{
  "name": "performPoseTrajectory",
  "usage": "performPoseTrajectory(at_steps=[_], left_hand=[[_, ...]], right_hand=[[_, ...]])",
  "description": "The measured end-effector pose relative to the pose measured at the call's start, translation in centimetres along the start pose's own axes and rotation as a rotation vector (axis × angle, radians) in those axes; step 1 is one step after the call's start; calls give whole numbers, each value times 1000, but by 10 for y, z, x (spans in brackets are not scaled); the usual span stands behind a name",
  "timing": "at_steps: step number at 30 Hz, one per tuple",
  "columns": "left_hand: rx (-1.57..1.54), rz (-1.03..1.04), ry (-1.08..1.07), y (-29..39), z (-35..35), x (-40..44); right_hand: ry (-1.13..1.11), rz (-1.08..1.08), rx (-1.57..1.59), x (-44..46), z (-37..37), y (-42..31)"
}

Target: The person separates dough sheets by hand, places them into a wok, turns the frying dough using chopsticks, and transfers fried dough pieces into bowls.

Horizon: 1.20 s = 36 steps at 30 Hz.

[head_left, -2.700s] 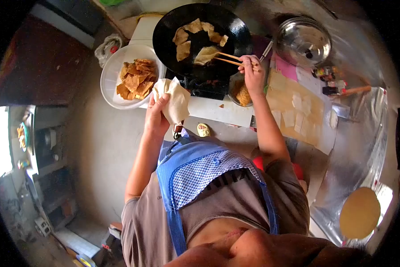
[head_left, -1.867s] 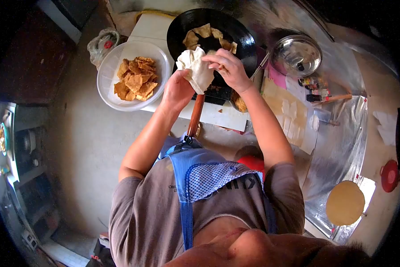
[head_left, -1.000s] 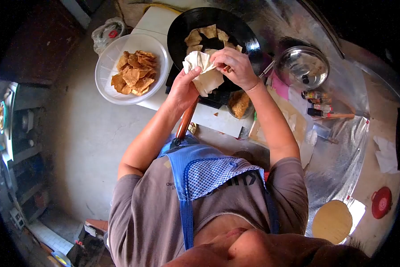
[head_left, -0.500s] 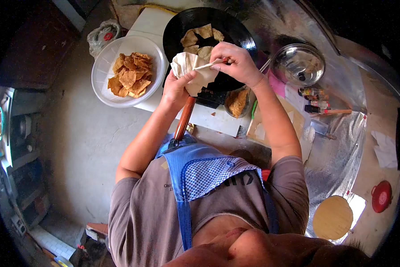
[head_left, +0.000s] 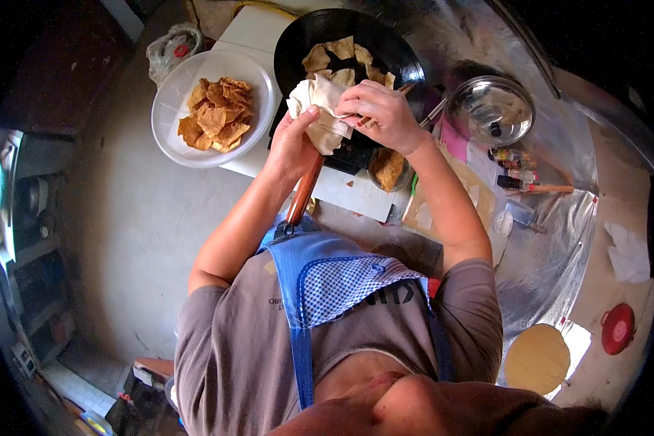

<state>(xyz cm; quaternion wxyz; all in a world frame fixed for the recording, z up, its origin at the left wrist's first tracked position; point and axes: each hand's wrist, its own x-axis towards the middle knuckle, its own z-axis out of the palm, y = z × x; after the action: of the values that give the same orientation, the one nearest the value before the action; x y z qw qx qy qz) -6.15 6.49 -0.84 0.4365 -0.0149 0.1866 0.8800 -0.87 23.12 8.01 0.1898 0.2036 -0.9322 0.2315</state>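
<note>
My left hand (head_left: 292, 144) is closed around a floppy stack of pale dough sheets (head_left: 318, 98), thumb on top. At the stack's right edge, my right hand (head_left: 381, 115) pinches a sheet. Thin chopsticks (head_left: 365, 122) also lie in my right hand, with their red ends near its fingers. Both hands are above the near side of a black wok (head_left: 407, 67). Inside the wok lie several pale dough pieces (head_left: 341, 48). Its brown wooden handle (head_left: 305, 190) points toward my apron.
A white plastic basket (head_left: 165, 127) holds browned fried pieces (head_left: 216, 112) left of the wok. To the right are a steel bowl (head_left: 490, 109), small bottles (head_left: 512, 167) and a board (head_left: 427, 214). A small bowl with a fried piece (head_left: 388, 168) stands below my right hand.
The dough stack has shifted slightly right and now hangs more folded. My right hand has turned, its fingers closer to the stack. More dough pieces show at the wok's right side.
</note>
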Motion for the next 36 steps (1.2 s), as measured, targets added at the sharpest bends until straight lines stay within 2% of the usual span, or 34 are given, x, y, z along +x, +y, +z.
performPoseTrajectory(at_steps=[6,8,10,12,15,18,20,22,27,30,32,34,36], left_hand=[[14,14,58,-2,1,1],[17,11,108,1,2,0],[10,28,157,1,-6,3],[11,51,218,4,-14,2],[9,44,257,7,-32,-4],[13,33,288,10,-33,-17],[25,22,306,10,-34,-24],[45,-4,232,9,-35,-29],[52,-77,266,5,-36,-38],[57,-102,268,3,-32,-42],[32,-119,254,0,-37,-43],[14,-114,211,-2,-38,-44],[-5,-108,165,-3,-37,-45]], right_hand=[[-49,-32,37,-3,-2,2],[8,25,162,-4,-2,7],[44,257,181,-4,-14,-1],[145,238,64,-5,-20,14],[91,453,36,-16,-29,31],[-15,556,-41,-39,-19,56],[-12,530,-68,-53,-12,66],[-73,514,-174,-69,-3,82],[-178,449,-294,-100,14,109],[-235,356,-336,-104,21,105],[-254,200,-248,-97,17,94],[-220,156,-257,-82,5,80],[-40,99,-189,-64,-13,64]])
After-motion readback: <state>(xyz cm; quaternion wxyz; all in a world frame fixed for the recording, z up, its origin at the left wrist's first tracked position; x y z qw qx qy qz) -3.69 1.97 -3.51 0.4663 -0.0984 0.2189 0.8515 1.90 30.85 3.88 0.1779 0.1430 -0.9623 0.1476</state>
